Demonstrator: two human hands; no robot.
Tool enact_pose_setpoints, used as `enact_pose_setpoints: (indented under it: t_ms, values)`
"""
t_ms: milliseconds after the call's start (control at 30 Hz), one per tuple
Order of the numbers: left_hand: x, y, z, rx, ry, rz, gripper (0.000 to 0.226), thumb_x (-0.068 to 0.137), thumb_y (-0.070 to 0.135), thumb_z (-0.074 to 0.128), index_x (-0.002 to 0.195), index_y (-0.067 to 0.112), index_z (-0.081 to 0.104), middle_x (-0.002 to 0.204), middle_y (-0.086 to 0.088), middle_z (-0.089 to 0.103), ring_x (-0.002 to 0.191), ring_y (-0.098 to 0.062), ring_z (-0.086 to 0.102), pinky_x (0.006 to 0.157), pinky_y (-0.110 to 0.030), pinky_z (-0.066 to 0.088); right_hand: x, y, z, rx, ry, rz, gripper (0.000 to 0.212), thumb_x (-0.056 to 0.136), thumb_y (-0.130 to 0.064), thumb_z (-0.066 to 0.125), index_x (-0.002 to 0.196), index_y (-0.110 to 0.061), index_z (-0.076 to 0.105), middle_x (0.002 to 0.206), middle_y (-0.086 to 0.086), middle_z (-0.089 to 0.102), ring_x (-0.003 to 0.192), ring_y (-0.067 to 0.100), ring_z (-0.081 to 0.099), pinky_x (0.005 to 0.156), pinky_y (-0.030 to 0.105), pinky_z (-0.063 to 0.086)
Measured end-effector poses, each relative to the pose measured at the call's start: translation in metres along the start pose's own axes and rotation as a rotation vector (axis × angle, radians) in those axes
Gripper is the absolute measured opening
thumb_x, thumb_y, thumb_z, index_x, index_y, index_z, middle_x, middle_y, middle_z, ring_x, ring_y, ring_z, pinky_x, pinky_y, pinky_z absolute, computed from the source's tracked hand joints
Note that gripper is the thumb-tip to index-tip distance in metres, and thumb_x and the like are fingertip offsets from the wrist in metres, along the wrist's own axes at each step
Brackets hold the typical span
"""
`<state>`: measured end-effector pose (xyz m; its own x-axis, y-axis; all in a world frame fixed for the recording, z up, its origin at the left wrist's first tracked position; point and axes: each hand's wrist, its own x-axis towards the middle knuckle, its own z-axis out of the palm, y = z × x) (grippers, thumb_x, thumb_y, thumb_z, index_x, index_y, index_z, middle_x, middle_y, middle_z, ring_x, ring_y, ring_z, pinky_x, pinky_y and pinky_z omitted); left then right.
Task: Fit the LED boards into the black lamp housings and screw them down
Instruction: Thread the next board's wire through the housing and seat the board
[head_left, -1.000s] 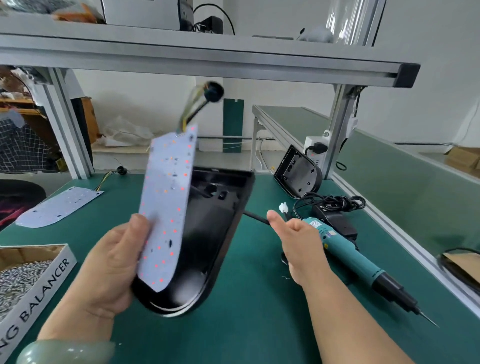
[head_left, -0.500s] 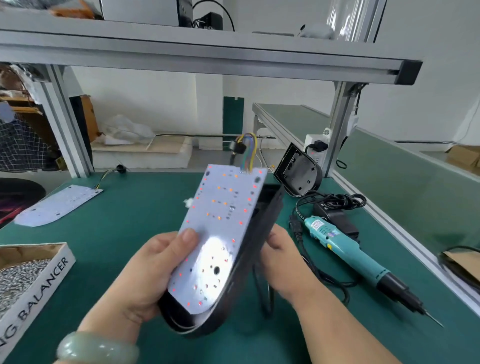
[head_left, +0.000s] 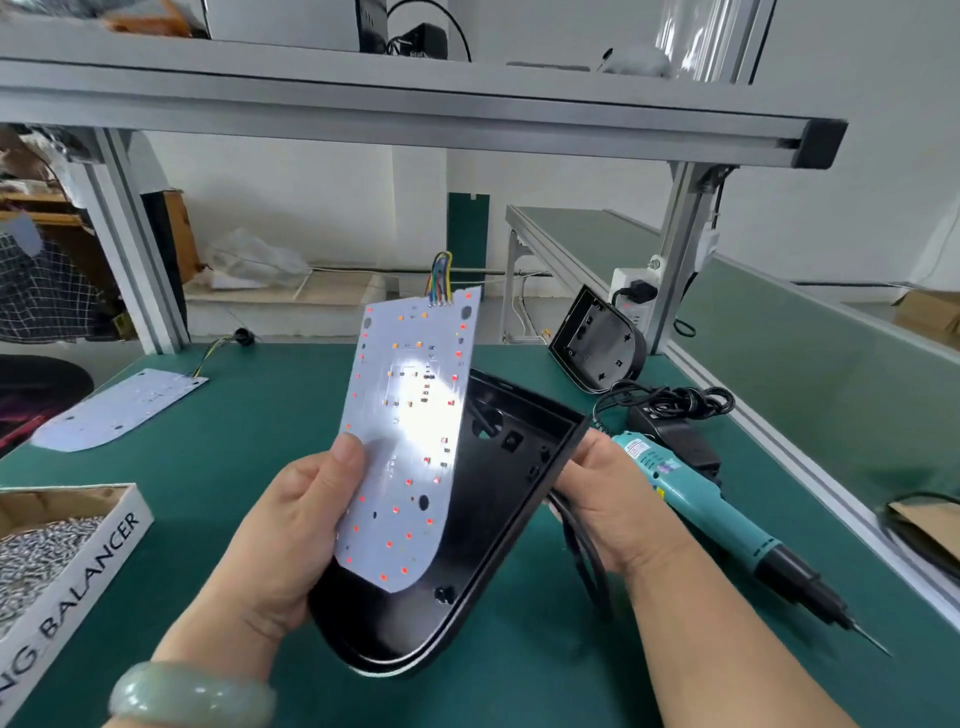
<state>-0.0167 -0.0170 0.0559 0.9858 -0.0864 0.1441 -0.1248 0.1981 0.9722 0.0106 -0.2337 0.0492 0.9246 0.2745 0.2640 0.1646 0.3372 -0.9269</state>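
On the tabletop (head_left: 249, 415), a box of screws (head_left: 88, 561) is near left and an LED board (head_left: 119, 410) far left. The electric screwdriver (head_left: 727, 525) lies right, a lamp housing (head_left: 597, 345) behind it.

Black power adapter (head_left: 672, 436) on green bench (head_left: 234, 415)

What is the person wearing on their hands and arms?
No gloves and no sleeves show, and both forearms are bare. The left hand has a smooth, rounded, pale green bangle on its wrist. The right hand wears nothing that shows, no ring and no watch.
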Motion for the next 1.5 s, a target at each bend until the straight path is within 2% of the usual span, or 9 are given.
enact_pose_setpoints:
  t_ms: [133, 300, 433, 567, 767, 900, 1067, 1300, 1500]
  values:
    - [0.004, 0.002, -0.008, -0.06, 0.093, 0.02, 0.073, 0.03, 0.083, 0.075, 0.066, 0.019, 0.076, 0.062, -0.004, 0.071, 0.049, -0.013, 0.066, 0.046, -0.02, 0.052, 0.003, 0.008, -0.011, -0.365, 0.164, 0.028, 0.031, 0.089, 0.004, 0.06, 0.112, -0.015, 0.071, 0.078, 0.012, 0.058, 0.071, 0.015, 0.052, 0.081, 0.032, 0.043]
    - [0.001, -0.001, -0.002, -0.082, 0.022, 0.023, 0.04, 0.071, 0.051, 0.068, 0.064, 0.012, 0.075, 0.062, -0.009, 0.071, 0.048, -0.016, 0.065, 0.045, -0.018, 0.05, 0.013, 0.02, -0.009, -0.508, 0.459, -0.033, 0.053, 0.081, 0.017, 0.048, 0.088, -0.03, 0.072, 0.096, 0.001, 0.073, 0.088, 0.027, 0.065, 0.087, 0.05, 0.054]
    - [-0.001, -0.003, -0.003, -0.111, -0.012, 0.06, 0.031, 0.075, 0.039, 0.064, 0.067, 0.011, 0.075, 0.065, -0.01, 0.071, 0.05, -0.018, 0.065, 0.047, -0.021, 0.052, 0.015, 0.024, -0.016, -0.614, 0.712, -0.014, 0.049, 0.079, 0.015, 0.038, 0.077, -0.027, 0.063, 0.074, -0.003, 0.064, 0.065, 0.015, 0.049, 0.054, 0.022, 0.043]
    - [0.001, -0.007, -0.002, 0.016, -0.023, 0.113, 0.039, 0.073, 0.05, 0.072, 0.08, 0.012, 0.075, 0.079, -0.011, 0.074, 0.065, -0.019, 0.068, 0.059, -0.028, 0.056, 0.011, 0.015, -0.008, -0.489, 0.626, 0.002, 0.054, 0.076, 0.009, 0.036, 0.056, -0.031, 0.067, 0.05, -0.019, 0.052, 0.048, 0.005, 0.036, 0.046, 0.016, 0.031]
    - [0.007, -0.013, 0.002, 0.14, -0.001, 0.223, 0.027, 0.071, 0.043, 0.076, 0.095, 0.029, 0.076, 0.098, -0.001, 0.075, 0.091, -0.016, 0.068, 0.082, -0.028, 0.055, 0.004, 0.004, 0.007, -0.355, 0.273, -0.181, 0.053, 0.084, -0.066, 0.047, 0.101, -0.025, 0.075, 0.121, 0.007, 0.064, 0.119, 0.025, 0.055, 0.107, 0.047, 0.036]
    - [0.005, -0.008, -0.001, 0.297, -0.027, 0.207, 0.03, 0.059, 0.043, 0.069, 0.086, 0.034, 0.076, 0.103, -0.014, 0.071, 0.098, -0.028, 0.065, 0.094, -0.054, 0.049, 0.0, 0.003, 0.011, -0.493, 0.269, -0.195, 0.026, 0.087, -0.035, 0.052, 0.091, -0.024, 0.076, 0.115, 0.001, 0.062, 0.111, 0.012, 0.057, 0.105, 0.036, 0.04]
    - [0.007, 0.004, 0.005, 0.373, 0.105, 0.306, 0.026, 0.069, 0.041, 0.081, 0.094, 0.036, 0.074, 0.098, 0.01, 0.069, 0.08, 0.012, 0.063, 0.067, -0.004, 0.046, -0.001, 0.004, 0.016, -0.63, 0.173, -0.218, 0.02, 0.085, -0.03, 0.058, 0.096, -0.028, 0.074, 0.109, -0.011, 0.059, 0.106, 0.0, 0.056, 0.095, 0.017, 0.04]
    - [0.007, 0.007, -0.001, 0.248, -0.084, 0.245, 0.026, 0.06, 0.037, 0.083, 0.081, 0.021, 0.079, 0.114, 0.015, 0.066, 0.097, 0.0, 0.065, 0.076, -0.014, 0.05, 0.003, -0.001, -0.005, -0.796, 0.25, -0.26, 0.034, 0.093, 0.0, 0.058, 0.114, -0.024, 0.069, 0.121, -0.014, 0.062, 0.111, -0.008, 0.053, 0.098, 0.011, 0.034]
    - [0.006, 0.006, 0.002, 0.33, -0.106, 0.256, 0.028, 0.056, 0.046, 0.074, 0.083, 0.036, 0.078, 0.119, 0.04, 0.054, 0.107, 0.011, 0.057, 0.077, -0.005, 0.045, 0.006, -0.018, 0.0, -0.844, 0.37, -0.224, 0.034, 0.086, -0.045, 0.054, 0.105, -0.024, 0.072, 0.11, -0.033, 0.056, 0.106, -0.018, 0.048, 0.098, 0.011, 0.032]
